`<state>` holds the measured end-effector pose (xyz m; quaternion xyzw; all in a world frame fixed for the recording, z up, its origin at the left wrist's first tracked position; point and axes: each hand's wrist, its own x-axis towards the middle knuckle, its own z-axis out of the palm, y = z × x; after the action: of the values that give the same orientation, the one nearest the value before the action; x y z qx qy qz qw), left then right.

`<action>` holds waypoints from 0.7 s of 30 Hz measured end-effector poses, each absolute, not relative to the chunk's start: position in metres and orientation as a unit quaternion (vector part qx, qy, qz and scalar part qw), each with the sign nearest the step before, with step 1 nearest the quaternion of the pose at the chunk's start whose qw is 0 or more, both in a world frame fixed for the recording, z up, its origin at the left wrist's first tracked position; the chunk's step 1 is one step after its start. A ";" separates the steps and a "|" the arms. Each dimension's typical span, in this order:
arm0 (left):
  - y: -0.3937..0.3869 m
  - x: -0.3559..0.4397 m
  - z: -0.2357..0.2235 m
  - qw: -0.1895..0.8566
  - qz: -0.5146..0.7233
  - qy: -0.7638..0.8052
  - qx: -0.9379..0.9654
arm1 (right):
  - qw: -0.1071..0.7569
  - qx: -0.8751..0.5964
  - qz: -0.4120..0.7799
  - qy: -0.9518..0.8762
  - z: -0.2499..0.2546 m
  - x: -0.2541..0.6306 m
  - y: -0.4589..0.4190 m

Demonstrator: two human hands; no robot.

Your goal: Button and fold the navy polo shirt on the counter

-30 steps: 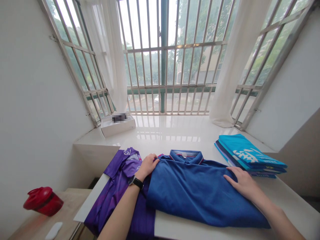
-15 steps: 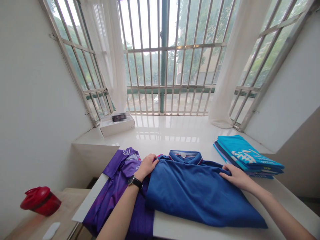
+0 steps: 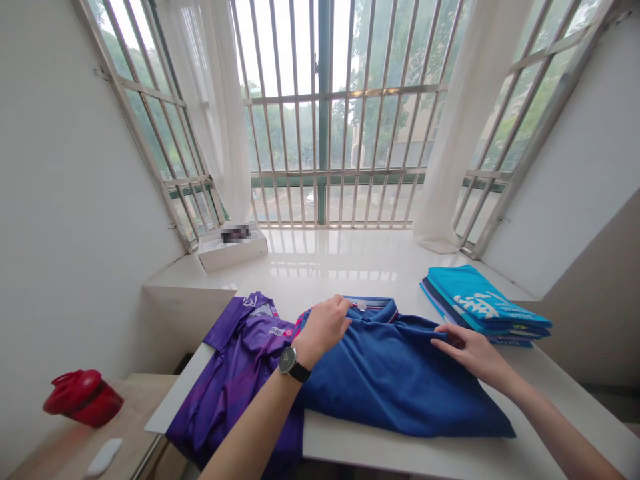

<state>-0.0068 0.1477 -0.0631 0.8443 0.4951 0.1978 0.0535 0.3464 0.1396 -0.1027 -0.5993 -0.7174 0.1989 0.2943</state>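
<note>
A blue polo shirt (image 3: pixel 395 380) lies folded on the white table (image 3: pixel 450 453), collar toward the window. My left hand (image 3: pixel 325 327), with a black watch on the wrist, is closed on the shirt's fabric just beside the collar. My right hand (image 3: pixel 467 350) pinches the shirt's right edge near the shoulder. A purple jersey (image 3: pixel 235 380) lies partly under the blue shirt on the left and hangs over the table's front edge.
A stack of folded turquoise and dark shirts (image 3: pixel 480 303) sits at the table's right. A white box (image 3: pixel 233 247) rests on the window ledge. A red container (image 3: pixel 83 397) and a small white object (image 3: pixel 103 457) sit on a lower wooden surface at the left.
My left hand moved right from the shirt's left shoulder to the collar and closed on the fabric. My right hand slid up toward the right shoulder and pinched the edge.
</note>
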 end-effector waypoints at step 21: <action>0.160 0.130 -0.147 0.487 0.255 0.260 0.794 | 0.394 -0.694 0.233 -0.556 -0.161 0.403 0.108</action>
<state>0.1298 0.1597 -0.1469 0.7940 0.2598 0.2545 0.4871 0.4031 0.1075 -0.1612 -0.6938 -0.5562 0.2329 0.3937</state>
